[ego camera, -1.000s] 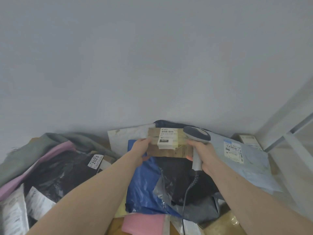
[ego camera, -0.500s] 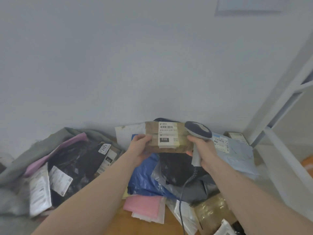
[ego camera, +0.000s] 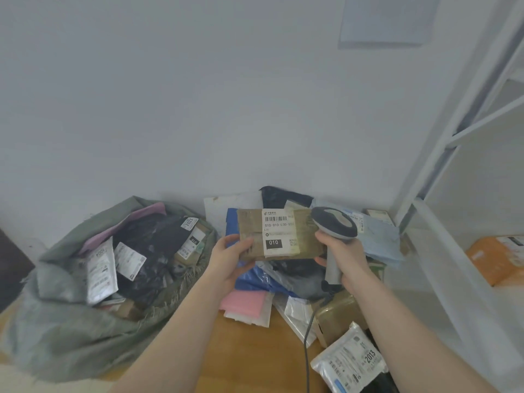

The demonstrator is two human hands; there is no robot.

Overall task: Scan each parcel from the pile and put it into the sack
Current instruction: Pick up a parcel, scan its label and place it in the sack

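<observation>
My left hand (ego camera: 231, 255) grips the left end of a brown cardboard parcel (ego camera: 304, 236) with a white barcode label marked 010 facing me. My right hand (ego camera: 344, 252) grips the handle of a grey corded scanner (ego camera: 334, 224), whose head sits at the parcel's right end; that hand's fingertips also touch the parcel's right edge. The parcel is held above the pile of parcels (ego camera: 295, 276) by the wall. The open grey-green sack (ego camera: 65, 321) lies to the left, holding several labelled bags and boxes.
A white shelf frame (ego camera: 442, 222) stands at the right with an orange box (ego camera: 496, 259) on a low shelf. A pink padded bag (ego camera: 245, 303), a taped brown box (ego camera: 337, 316) and a white bag marked 2013 (ego camera: 350, 364) lie on the wooden floor.
The view has tilted down and left, so more of the sack and floor shows. The parcel and scanner stay held together in about the same pose.
</observation>
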